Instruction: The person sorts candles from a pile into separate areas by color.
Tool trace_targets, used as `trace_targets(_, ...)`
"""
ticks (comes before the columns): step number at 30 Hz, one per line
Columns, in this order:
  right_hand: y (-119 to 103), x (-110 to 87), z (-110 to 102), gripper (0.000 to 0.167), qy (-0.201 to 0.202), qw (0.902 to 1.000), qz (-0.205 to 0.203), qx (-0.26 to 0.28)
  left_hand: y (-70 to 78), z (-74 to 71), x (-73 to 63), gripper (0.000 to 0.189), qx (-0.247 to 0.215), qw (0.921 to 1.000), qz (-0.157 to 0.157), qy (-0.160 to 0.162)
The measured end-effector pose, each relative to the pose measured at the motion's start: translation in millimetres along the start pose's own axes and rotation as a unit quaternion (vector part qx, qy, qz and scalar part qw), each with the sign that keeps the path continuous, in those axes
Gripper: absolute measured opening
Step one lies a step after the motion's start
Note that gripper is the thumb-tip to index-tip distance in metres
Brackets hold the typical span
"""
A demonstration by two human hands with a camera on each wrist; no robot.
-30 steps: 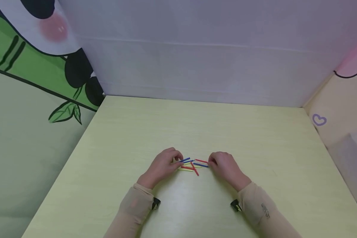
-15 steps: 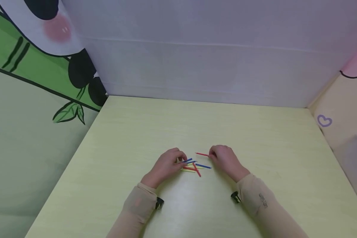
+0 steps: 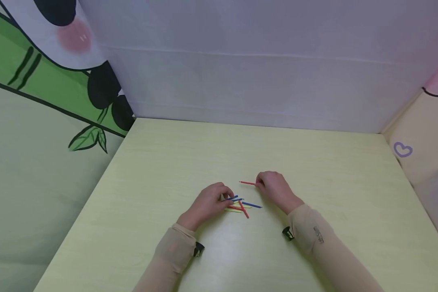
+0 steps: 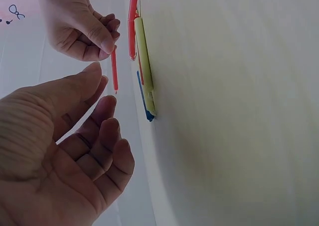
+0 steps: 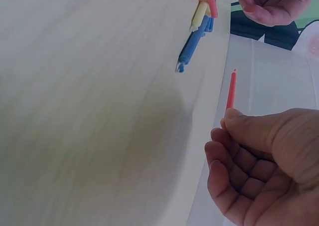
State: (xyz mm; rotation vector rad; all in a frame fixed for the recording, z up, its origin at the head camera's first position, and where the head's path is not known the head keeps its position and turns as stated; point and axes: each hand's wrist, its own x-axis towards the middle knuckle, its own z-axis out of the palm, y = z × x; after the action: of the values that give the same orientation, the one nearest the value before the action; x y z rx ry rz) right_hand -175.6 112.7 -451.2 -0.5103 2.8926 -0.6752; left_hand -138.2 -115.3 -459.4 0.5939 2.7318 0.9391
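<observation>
My right hand (image 3: 275, 190) pinches a thin red candle (image 3: 247, 183) by one end between thumb and forefinger. The candle is raised off the table and points left, its wick tip showing in the right wrist view. My left hand (image 4: 75, 141) is loosely curved with nothing between thumb and fingers, close by the left side of a small pile of candles. In that pile, a blue candle (image 3: 252, 205) sticks out to the right, a red candle (image 3: 243, 210) slants toward the front, and yellow candles (image 4: 144, 54) lie among them. Left fingers cover part of the pile in the head view.
A pale wood-grain table (image 3: 190, 154) carries the pile near its middle. Behind it stands a light grey-lilac backdrop (image 3: 255, 89), with printed cloth (image 3: 29, 170) on the left and a cream panel (image 3: 423, 134) on the right.
My right hand has lifted the red candle off the pile and carried it up and away toward the back. The left hand has stayed by the pile.
</observation>
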Motion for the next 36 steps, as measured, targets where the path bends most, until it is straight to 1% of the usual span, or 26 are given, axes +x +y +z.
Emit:
trace_targets(4, 2.3, 6.8, -0.9, 0.006, -0.005, 1.0, 0.002, 0.004, 1.1, 0.4, 2.7, 0.013, -0.011, 0.9998, -0.005, -0.013)
trace_targets(6, 3.5, 10.2, -1.1, 0.006, -0.007, 0.9999, 0.001, 0.008, 1.4, 0.5, 3.8, 0.013, -0.016, 0.9998, -0.002, -0.015)
trace_targets(13, 9.5, 20.0, -1.4, 0.006, -0.01, 0.9994, -0.002, 0.032, 0.5, 3.3, 7.8, 0.01, -0.031, 0.9992, 0.024, -0.008)
trace_targets(20, 15.7, 29.0, -1.3, 0.006, -0.011, 0.9983, -0.004, 0.056, 0.7, 6.1, 12.5, 0.01, -0.039, 0.9988, 0.03, -0.006)
trace_targets(25, 20.0, 36.8, -1.4, 0.007, -0.01, 0.998, -0.01, 0.061, 3.2, 5.4, 15.6, 0.01, -0.036, 0.9991, 0.02, -0.014)
trace_targets(31, 23.4, 45.1, -1.8, 0.006, -0.011, 0.9977, -0.02, 0.064, 5.2, 6.4, 20.9, 0.011, -0.016, 0.9994, 0.02, -0.024)
trace_targets(36, 25.7, 51.6, 0.7, 0.007, -0.029, 0.9974, -0.013, 0.064, 7.4, 7.8, 24.3, 0.012, 0.003, 0.9995, 0.021, -0.025)
